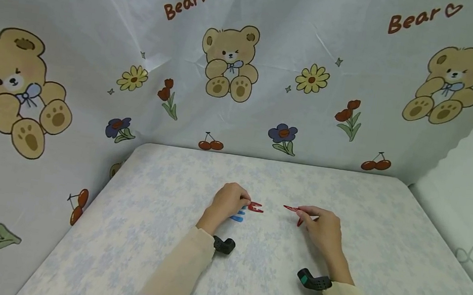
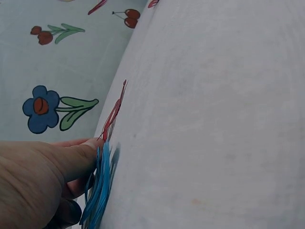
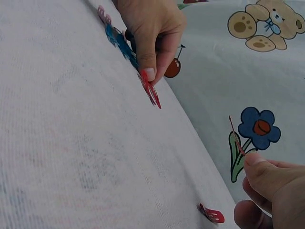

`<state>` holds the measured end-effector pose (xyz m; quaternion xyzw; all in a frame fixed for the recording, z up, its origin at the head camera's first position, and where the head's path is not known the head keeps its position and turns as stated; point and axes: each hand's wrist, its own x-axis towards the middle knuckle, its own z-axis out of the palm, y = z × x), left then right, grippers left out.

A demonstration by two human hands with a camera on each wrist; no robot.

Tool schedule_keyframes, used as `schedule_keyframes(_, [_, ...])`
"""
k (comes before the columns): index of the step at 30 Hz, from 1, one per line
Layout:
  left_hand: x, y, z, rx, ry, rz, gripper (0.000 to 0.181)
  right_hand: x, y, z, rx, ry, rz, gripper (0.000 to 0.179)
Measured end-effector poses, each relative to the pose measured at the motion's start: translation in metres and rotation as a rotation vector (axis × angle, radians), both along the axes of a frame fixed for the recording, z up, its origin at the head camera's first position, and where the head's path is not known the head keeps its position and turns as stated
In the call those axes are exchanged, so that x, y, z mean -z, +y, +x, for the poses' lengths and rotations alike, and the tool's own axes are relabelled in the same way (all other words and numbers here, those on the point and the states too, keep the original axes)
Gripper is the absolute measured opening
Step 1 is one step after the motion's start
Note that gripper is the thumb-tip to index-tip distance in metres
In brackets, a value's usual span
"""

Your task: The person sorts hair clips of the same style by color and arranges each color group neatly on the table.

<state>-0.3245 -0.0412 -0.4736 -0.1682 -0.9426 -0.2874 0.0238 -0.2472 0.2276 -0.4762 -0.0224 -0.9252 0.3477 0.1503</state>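
My left hand (image 1: 227, 200) pinches the near end of a red snap hair clip (image 1: 256, 207) between thumb and fingertips, close over the table. A row of blue hair clips (image 1: 238, 215) lies right beside that hand, partly hidden by it; the left wrist view shows these blue clips (image 2: 99, 188) edge-on. To the right, my right hand (image 1: 323, 229) holds another red hair clip (image 1: 290, 208) by one end, its thin tip pointing left. In the right wrist view this clip (image 3: 234, 131) is raised above the table. Below the right fingers lies one more red clip (image 3: 212, 214).
A pale blue-patterned cloth covers the table (image 1: 264, 276). Behind it hangs a white curtain (image 1: 268, 107) printed with bears, flowers and cherries. Beyond the blue clips, a pinkish clip (image 3: 102, 14) shows in the right wrist view. A white cord (image 1: 466, 257) hangs at the right.
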Motion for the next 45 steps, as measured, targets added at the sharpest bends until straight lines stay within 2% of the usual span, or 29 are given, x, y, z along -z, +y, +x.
schedule_keyframes(10, [0.001,0.001,0.002,0.003,0.003,0.003,0.011,-0.009,-0.013,0.001,-0.018,0.009,-0.054,0.022])
schedule_keyframes(23, [0.0,0.001,0.0,-0.009,0.012,0.003,0.01,-0.017,-0.034,-0.006,-0.019,-0.005,-0.055,0.022])
schedule_keyframes(34, [0.002,0.002,-0.001,-0.012,0.022,-0.017,0.01,-0.01,-0.045,-0.009,-0.036,-0.015,-0.033,0.022])
schedule_keyframes(45, [0.0,0.003,0.0,-0.012,0.007,-0.024,0.011,-0.006,-0.06,-0.012,-0.051,-0.002,-0.065,0.022])
